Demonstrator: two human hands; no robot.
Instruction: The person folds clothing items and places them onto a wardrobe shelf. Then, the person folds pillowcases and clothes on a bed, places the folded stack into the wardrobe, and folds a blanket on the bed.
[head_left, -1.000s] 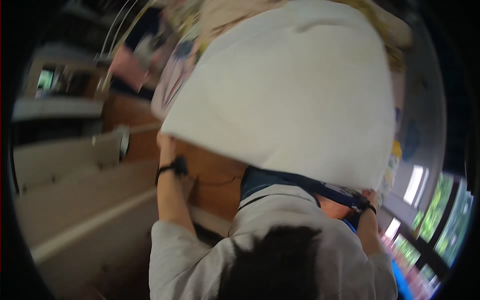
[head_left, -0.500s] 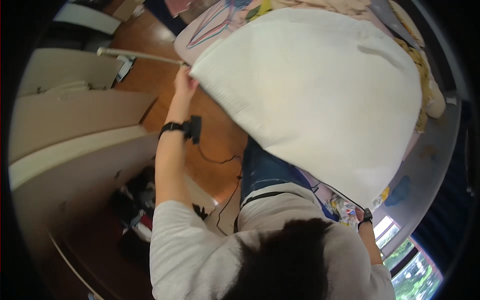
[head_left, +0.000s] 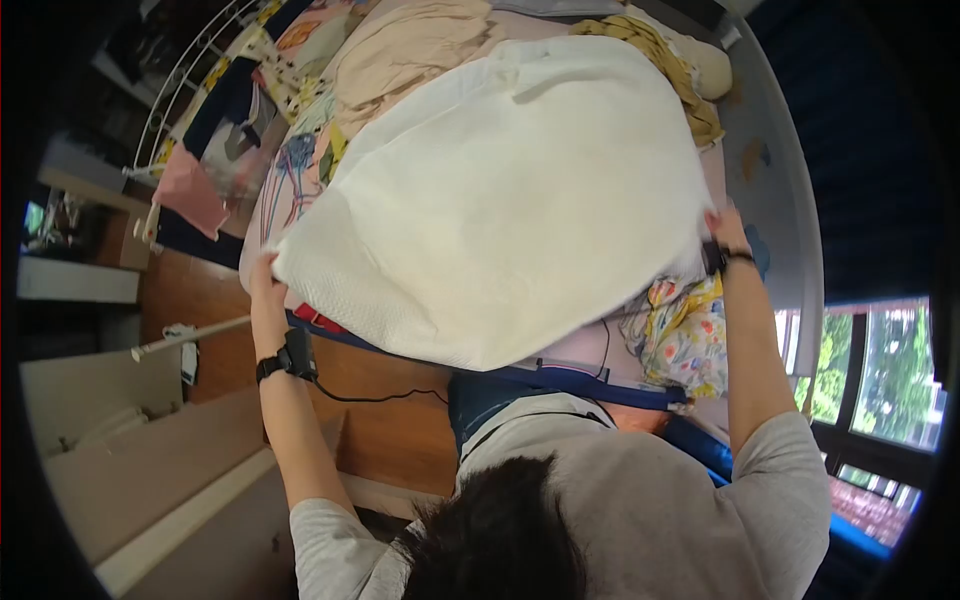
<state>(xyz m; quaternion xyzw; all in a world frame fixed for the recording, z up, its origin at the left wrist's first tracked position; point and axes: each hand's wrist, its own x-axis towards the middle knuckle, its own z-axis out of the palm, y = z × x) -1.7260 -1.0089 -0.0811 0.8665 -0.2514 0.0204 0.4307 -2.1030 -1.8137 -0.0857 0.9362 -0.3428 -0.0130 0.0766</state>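
Note:
A large white quilted sheet (head_left: 520, 200) billows over the bed in front of me, stretched between my hands. My left hand (head_left: 265, 272) pinches its left corner near the bed's left side. On the opposite side, my right hand (head_left: 728, 228) grips the right edge, its fingers partly hidden by the cloth and a little blurred. The near edge of the sheet hangs in a curve close to my waist. Black straps with small devices circle both wrists, and a cable runs from the left one.
Beige bedding (head_left: 410, 50) and an olive cloth (head_left: 700, 110) lie behind the sheet. A floral cloth (head_left: 685, 340) is at the near right of the bed. Clothes hangers (head_left: 290, 190) rest on the left side. A pale pole (head_left: 195, 337) juts out left; windows (head_left: 890, 370) stand right.
My view has turned rightward. The sheet has spread wider and lower across the bed. My right hand has come forward and up along its right edge; my left still holds the left corner.

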